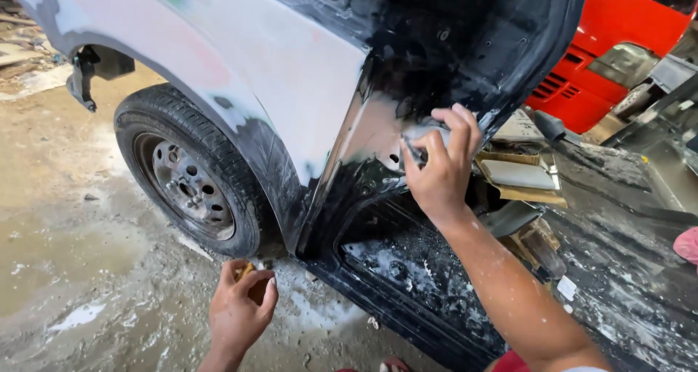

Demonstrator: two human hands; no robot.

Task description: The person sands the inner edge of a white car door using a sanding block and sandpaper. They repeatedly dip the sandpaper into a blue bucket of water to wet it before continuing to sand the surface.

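Right hand (442, 170) fingers (465, 128) curled over a grey sanding pad (420, 133), pressed against the car body (291, 66); left hand (240, 310) pinches a small brown piece (246, 270).

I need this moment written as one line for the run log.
right hand: presses grey sanding sheet on black door-frame panel | left hand: holds small brown piece low near rear wheel

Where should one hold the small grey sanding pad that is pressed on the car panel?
Grip the sanding pad by its free outer edges, from the open side facing away from the panel. It lies flat against the metal, as the right hand holds it now.
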